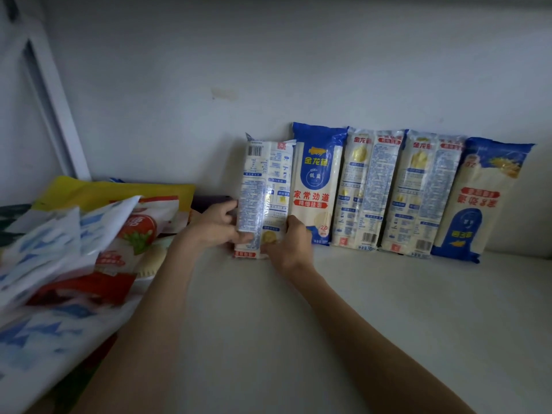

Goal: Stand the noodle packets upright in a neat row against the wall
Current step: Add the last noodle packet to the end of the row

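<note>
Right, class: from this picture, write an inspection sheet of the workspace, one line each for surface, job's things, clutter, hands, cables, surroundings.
Surface: pale shelf; no spills seen.
Job's things: four packets lean side by side on the wall, the rightmost packet printed upside down; the leftmost packet, barcode up, stands at the row's left end.
Clutter: pile of food bags at the left.
Hands: left hand grips the leftmost packet's left edge; right hand holds its lower right.
Cables: nothing seen.
Surroundings: wall behind; white frame upper left.
</note>
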{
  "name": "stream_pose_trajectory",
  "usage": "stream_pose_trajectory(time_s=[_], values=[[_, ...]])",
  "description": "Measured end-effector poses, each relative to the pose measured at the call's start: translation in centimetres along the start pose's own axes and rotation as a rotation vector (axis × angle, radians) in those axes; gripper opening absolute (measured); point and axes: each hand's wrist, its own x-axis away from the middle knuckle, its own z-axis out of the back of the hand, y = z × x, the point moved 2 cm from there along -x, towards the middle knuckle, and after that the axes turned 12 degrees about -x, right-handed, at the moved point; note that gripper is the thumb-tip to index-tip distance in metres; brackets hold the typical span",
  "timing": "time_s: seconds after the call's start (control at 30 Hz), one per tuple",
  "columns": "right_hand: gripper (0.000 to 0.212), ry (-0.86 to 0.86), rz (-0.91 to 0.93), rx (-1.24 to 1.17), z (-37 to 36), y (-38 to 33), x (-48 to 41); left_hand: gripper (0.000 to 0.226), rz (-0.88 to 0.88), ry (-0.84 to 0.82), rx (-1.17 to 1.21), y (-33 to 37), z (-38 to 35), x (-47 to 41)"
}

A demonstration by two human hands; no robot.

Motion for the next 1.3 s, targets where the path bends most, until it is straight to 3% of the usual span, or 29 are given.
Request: stream_pose_trajectory(time_s=[0.17, 0.33, 0.5, 0.73, 1.07, 1.17, 1.3], values=[[0.049, 0.069, 0.038, 0.125, -0.8, -0.6, -1.1, 0.090, 0.025, 0.089, -0.203, -1.0, -0.3, -2.1], [0.035, 0.105, 0.098, 0.342, -1.1, -1.2, -1.9, 0.044, 0.103, 0.353, -0.303, -0.5, -1.2, -2.2], [0.041, 0.129, 0.093, 0.476, -1.1, -1.2, -2.7, 0.038, 0.036, 0.475, -0.266, -0.4, -2.8, -2.5], [0.036, 0.121, 0.085, 0.577, -1.1, -1.6, -3.7, 0.052, 0.043, 0.538, -0.309, -0.3, -3.6, -2.9], [0.030, 0.115, 0.100, 0.546, -0.2, -1.8, -2.9, 0.047, 0.042, 0.572, -0.324, -0.5, -4.2, -3.2], [0.025, 0.057, 0.108, 0.513, 1.8, -2.8, -2.4, 0.046, 0.057, 0.558, -0.353, -0.4, -4.2, -3.6], [0.035, 0.022, 0.038, 0.452, 6.5, -2.2, -1.5, 0.045, 0.086, 0.553, -0.389, -0.4, -4.6, -3.4]])
